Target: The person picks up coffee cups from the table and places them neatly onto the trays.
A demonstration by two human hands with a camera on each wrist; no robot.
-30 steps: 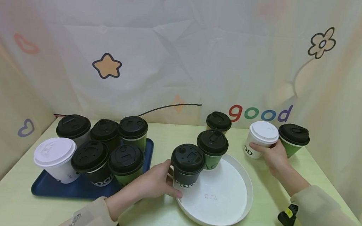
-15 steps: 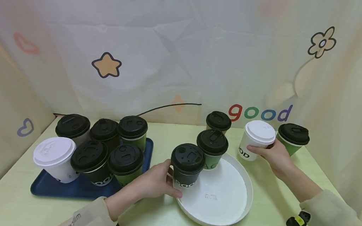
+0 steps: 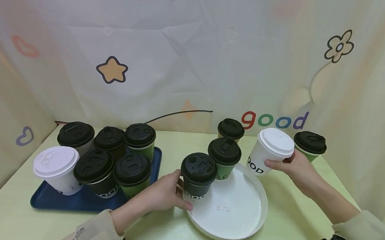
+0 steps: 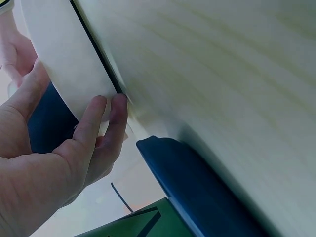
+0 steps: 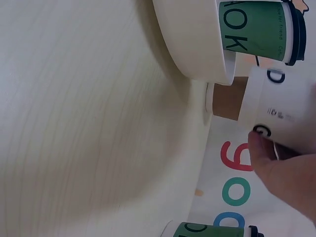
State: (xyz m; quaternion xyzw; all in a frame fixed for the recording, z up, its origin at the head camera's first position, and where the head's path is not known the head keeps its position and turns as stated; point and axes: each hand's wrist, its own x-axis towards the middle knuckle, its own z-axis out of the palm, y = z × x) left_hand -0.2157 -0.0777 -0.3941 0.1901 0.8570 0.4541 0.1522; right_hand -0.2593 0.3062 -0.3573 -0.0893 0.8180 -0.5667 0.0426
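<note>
In the head view, my right hand (image 3: 298, 169) grips a white paper coffee cup (image 3: 261, 155) with a white lid, raised and tilted beside the right rim of a round white tray (image 3: 238, 221). The right wrist view shows my thumb pressed on the side of that cup (image 5: 279, 106). My left hand (image 3: 163, 193) holds the tray's left edge; in the left wrist view its fingertips (image 4: 118, 101) rest against the outer wall. A black cup (image 3: 198, 188) and a green cup (image 3: 224, 171), both black-lidded, stand upright on the tray, the black one close to my left hand.
At the left, a dark blue rectangular tray (image 3: 70, 205) bears several lidded cups, one of them white (image 3: 56, 162). Behind the round tray stands another black-lidded cup (image 3: 231, 128). A green cup (image 3: 311, 144) stands at the back right. A printed curtain (image 3: 183, 59) hangs behind the table.
My right hand has lifted the white cup and brought it left and nearer, away from the green cup at the back right; it now tilts. My left hand has stayed at the tray edge.
</note>
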